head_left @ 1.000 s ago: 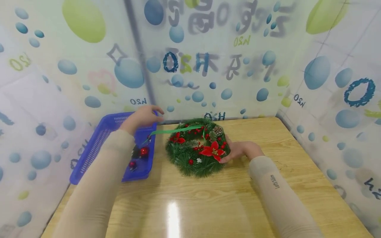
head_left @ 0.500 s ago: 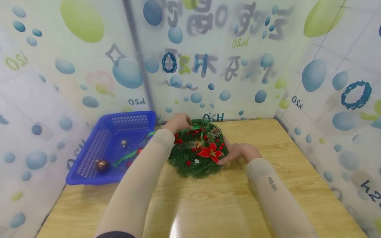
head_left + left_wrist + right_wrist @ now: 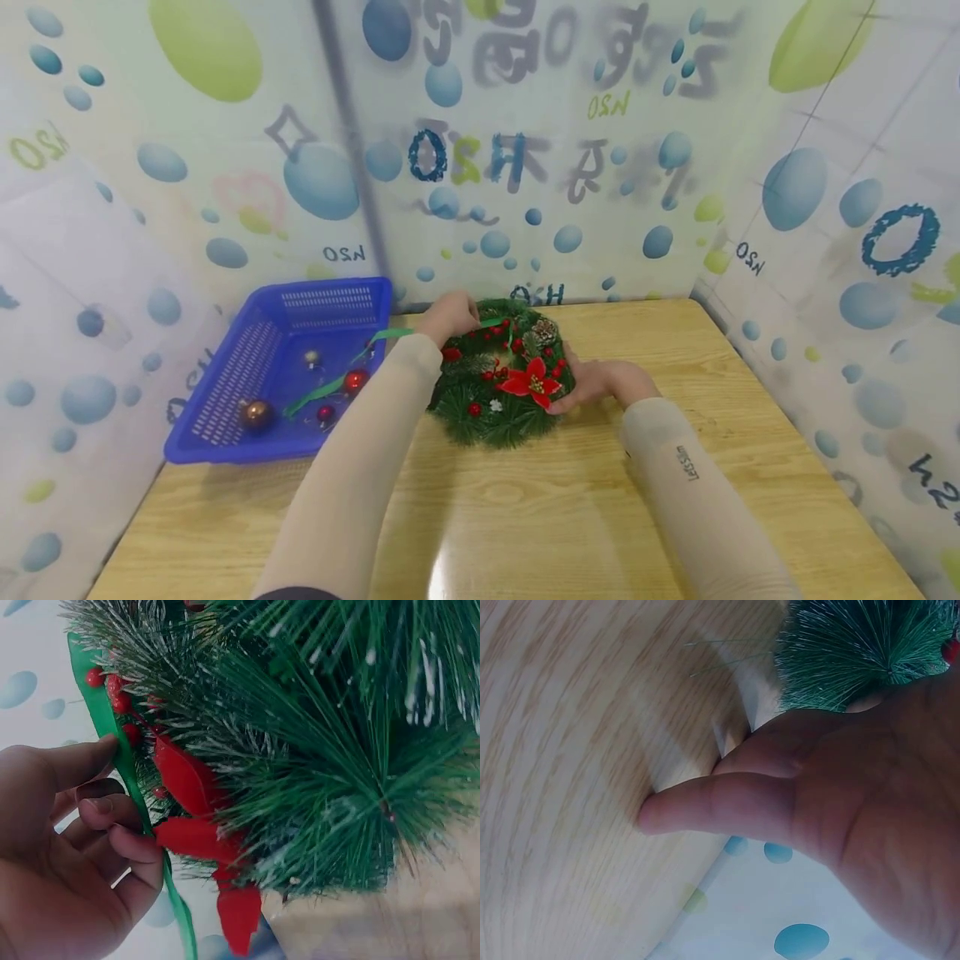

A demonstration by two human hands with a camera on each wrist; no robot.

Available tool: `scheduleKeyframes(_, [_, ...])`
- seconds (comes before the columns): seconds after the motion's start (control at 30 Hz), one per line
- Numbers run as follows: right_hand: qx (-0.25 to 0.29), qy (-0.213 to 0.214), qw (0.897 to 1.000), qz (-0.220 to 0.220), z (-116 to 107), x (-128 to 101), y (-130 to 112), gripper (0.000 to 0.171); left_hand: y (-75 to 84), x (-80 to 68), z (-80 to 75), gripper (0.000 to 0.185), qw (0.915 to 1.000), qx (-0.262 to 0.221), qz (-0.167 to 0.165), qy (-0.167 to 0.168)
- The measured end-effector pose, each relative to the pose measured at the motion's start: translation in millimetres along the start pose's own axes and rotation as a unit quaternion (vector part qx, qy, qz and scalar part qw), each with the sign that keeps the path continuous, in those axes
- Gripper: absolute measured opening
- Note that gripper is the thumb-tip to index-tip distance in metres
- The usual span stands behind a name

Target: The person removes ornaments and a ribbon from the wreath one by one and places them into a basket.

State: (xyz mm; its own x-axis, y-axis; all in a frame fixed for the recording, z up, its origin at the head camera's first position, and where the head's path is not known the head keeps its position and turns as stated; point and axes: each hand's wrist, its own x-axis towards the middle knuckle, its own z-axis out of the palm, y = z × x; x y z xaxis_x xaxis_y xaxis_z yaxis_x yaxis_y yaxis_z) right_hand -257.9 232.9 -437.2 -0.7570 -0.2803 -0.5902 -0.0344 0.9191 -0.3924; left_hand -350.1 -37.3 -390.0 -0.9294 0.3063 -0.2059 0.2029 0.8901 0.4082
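Wreath (image 3: 501, 379) on table (image 3: 570, 508), left hand (image 3: 450, 315) pinching green ribbon (image 3: 330, 379), right hand (image 3: 600, 382) steadying its edge, fingers relaxed.

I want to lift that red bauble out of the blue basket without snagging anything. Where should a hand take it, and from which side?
Pinch the red bauble at its round sides, coming straight down from above. The blue basket has raised walls all round, so a sideways approach is likely blocked. The green ribbon lies right beside it, so keep the fingers clear of that strip.
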Motion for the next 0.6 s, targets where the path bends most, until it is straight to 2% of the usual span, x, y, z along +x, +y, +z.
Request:
scheduleKeyframes(0.17, [0.003,0.002,1.000,0.000,1,-1,1,0.140,2.7,-4.7,-15.3,0.022,0.9999,-0.001,0.011,0.010])
scheduleKeyframes(0.3, [0.005,0.003,1.000,0.000,1,-3,0,0.140,8.7,-9.9,-38.3,0.023,0.9985,0.004,0.034,0.043])
scheduleKeyframes(0.37, [0.002,0.005,1.000,-0.001,1,-3,0,0.140,8.6,-12.3,-49.7,0.022,0.9967,0.022,0.041,0.066])
scheduleKeyframes(0.5, [-0.004,0.007,1.000,-0.006,1,-3,-1,0.139,0.9,-21.7,-69.9,0.019,0.9947,0.037,0.036,0.089])
scheduleKeyframes(0.6, [-0.004,0.007,1.000,-0.006,2,-3,-1,0.140,-8.3,-31.6,-83.5,0.019,0.9955,0.023,0.027,0.087])
